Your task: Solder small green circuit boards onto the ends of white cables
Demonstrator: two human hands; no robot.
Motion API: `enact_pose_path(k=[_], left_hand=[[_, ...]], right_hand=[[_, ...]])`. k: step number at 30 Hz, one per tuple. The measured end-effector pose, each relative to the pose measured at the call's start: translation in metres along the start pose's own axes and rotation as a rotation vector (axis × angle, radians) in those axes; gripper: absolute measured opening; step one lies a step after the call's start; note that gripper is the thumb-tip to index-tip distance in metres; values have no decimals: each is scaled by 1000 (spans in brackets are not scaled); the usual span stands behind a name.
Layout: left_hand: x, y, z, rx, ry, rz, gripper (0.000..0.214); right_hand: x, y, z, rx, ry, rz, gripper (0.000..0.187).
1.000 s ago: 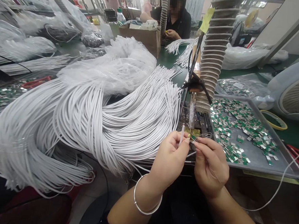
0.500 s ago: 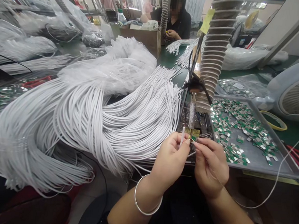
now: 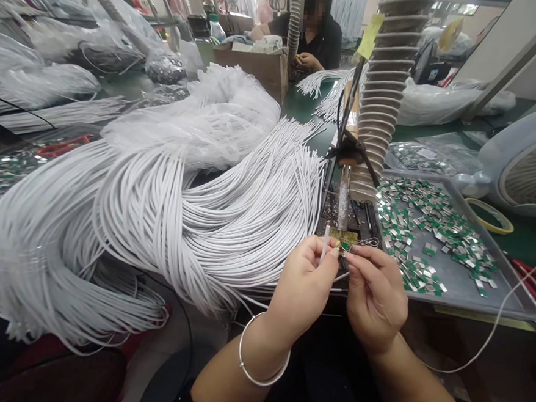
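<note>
At the green-topped workbench [image 3: 302, 108], L hand [image 3: 302, 283] pinches a thin white cable [image 3: 324, 246] shut, R hand [image 3: 375, 292] grips a tiny green-and-silver circuit tab [image 3: 346, 247], held close together over a brass-coloured plate [image 3: 343, 235], approx. lining up both.

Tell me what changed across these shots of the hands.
The right hand edged slightly toward the left hand; nothing was taken up or let go. The left hand keeps its white cable, the right its small green board, and the metal tray stayed put.
</note>
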State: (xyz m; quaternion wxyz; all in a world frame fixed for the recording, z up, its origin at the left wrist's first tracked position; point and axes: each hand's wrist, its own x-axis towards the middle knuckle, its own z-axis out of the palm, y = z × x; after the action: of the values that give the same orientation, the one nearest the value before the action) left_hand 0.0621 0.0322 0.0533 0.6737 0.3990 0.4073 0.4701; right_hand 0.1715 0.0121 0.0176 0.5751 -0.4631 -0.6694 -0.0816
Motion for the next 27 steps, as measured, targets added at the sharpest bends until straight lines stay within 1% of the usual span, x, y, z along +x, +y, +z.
enact_pose_path(k=[5,11,16,21,24,27], left_hand=[[0,3,1,13,4,10,14],[-1,4,0,24,10,13,13],[-1,0,-1,28,4,-8,14],[0,-4,-2,25,-7,-17,13],[0,-4,-2,19,-24,-27,12],[-1,-3,-3,60,-46,-19,12]], right_hand=[[1,0,1,1,10,3,29],[2,-2,0,2,9,6,27],[0,-2,-2,11,0,18,25],[-5,2,-5,42,-16,56,29],[-6,4,-7,60,-37,96,32],[-4,5,-7,42,-92,128,30]])
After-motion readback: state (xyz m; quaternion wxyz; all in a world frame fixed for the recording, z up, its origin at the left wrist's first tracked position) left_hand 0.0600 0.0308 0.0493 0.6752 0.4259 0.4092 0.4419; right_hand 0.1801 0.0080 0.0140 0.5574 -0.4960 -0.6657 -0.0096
